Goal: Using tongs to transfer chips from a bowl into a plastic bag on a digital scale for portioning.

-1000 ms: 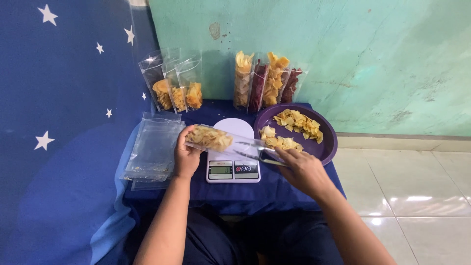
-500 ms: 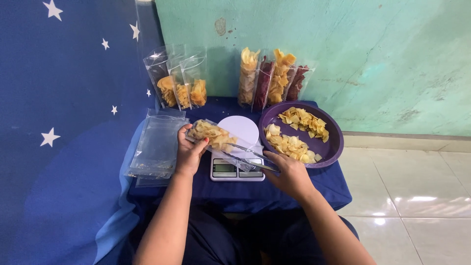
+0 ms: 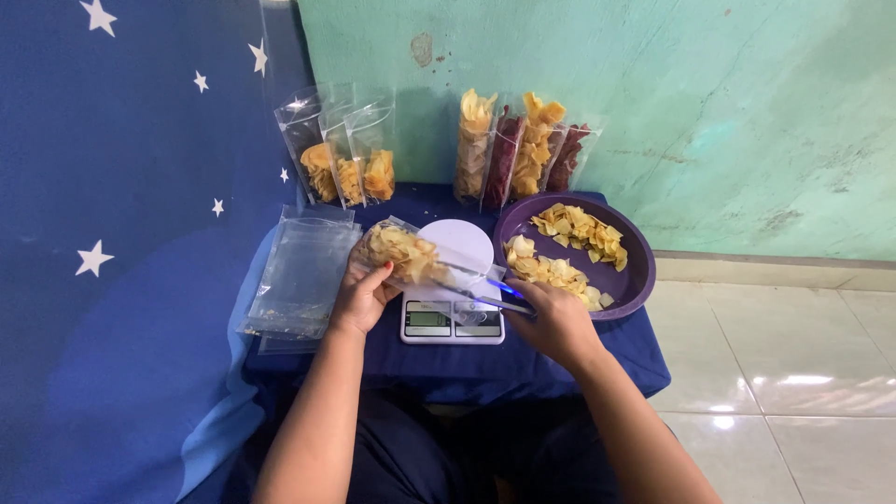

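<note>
My left hand (image 3: 362, 294) grips the filled end of a clear plastic bag of yellow chips (image 3: 403, 252), held tilted above a white kitchen scale (image 3: 454, 313). My right hand (image 3: 553, 324) pinches the bag's open end, near the scale's right side. A purple round bowl (image 3: 635, 280) with loose yellow chips sits just right of the scale on the dark blue covered table (image 3: 551, 364).
A stack of empty clear bags (image 3: 303, 275) lies left of the scale. Three partly filled bags (image 3: 345, 159) lean at the back left, and several full bags of yellow and dark red chips (image 3: 518, 149) stand against the green wall. White tiled floor lies to the right.
The bag has stayed tilted over the scale between both hands; my right hand has shifted slightly along its open end. The view moved a little.
</note>
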